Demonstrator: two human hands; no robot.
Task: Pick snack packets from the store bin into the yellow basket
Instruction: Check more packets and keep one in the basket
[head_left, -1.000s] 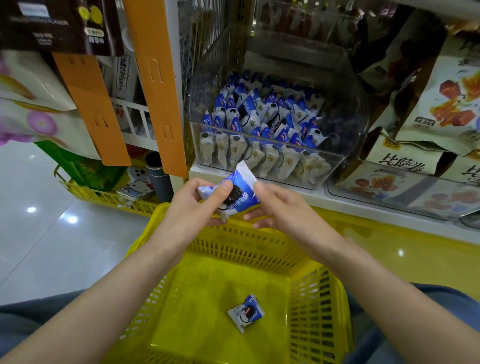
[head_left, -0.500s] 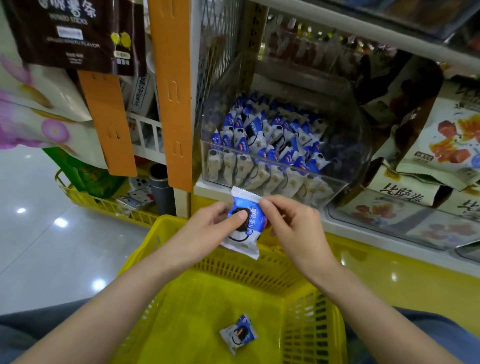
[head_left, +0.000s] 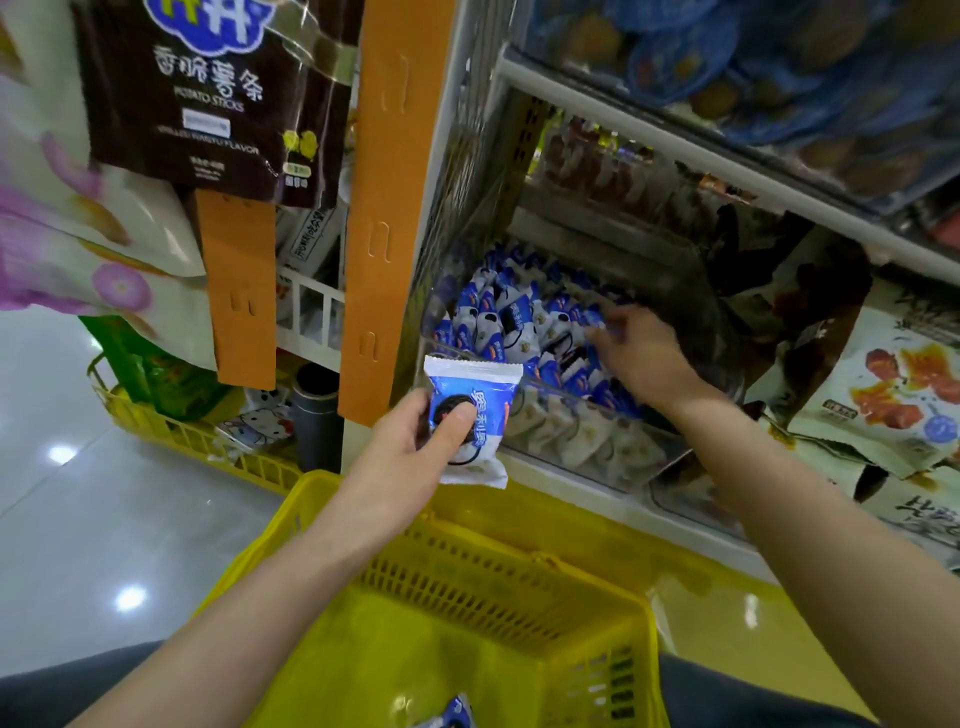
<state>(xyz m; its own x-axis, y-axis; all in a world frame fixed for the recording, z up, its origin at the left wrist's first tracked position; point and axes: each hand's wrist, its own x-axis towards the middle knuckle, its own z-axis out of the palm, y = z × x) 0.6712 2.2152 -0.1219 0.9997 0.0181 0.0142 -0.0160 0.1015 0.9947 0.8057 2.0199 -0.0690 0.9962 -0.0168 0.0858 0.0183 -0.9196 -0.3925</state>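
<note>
My left hand (head_left: 415, 447) holds a blue-and-white cookie snack packet (head_left: 480, 415) upright, thumb on its front, above the far rim of the yellow basket (head_left: 467, 577). My right hand (head_left: 636, 353) reaches into the clear store bin (head_left: 587, 447) and rests on the heap of matching packets (head_left: 519, 322); its fingers are blurred, spread over the pile. Another packet (head_left: 452, 714) lies on the basket floor at the bottom edge of the view.
An orange shelf post (head_left: 379, 208) stands left of the bin. Hanging snack bags (head_left: 208, 93) fill the upper left. A second yellow basket (head_left: 171, 431) with goods sits on the floor at left. Bagged snacks (head_left: 883, 384) crowd the shelf to the right.
My right hand let go of the held packet and moved up into the bin. The left hand now holds the packet alone. The view tilted upward.
</note>
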